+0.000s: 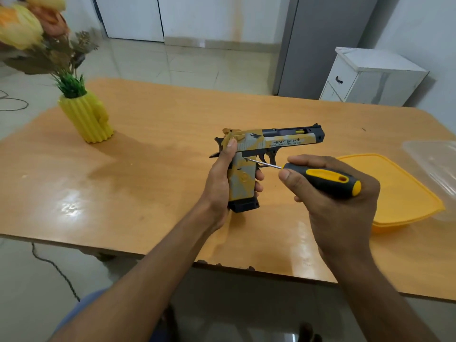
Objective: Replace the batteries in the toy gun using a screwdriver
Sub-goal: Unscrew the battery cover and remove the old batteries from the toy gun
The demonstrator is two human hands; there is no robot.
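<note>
The left hand (219, 178) has its fingers curled round the grip of the toy gun (266, 149), thumb pressed up along the back of the slide, holding it upright above the table (153, 149) with the barrel pointing right. The right hand (338, 193) is wrapped around the black and yellow handle of the screwdriver (318, 178), thumb and forefinger pinching near its front. The thin metal shaft slants up and left, its tip touching the gun just behind the trigger, at the top of the grip. Just beyond the right hand lies a yellow lid (404, 193), and a clear container (436, 161) beside it. A yellow vase (86, 117) of flowers stands far left.
</note>
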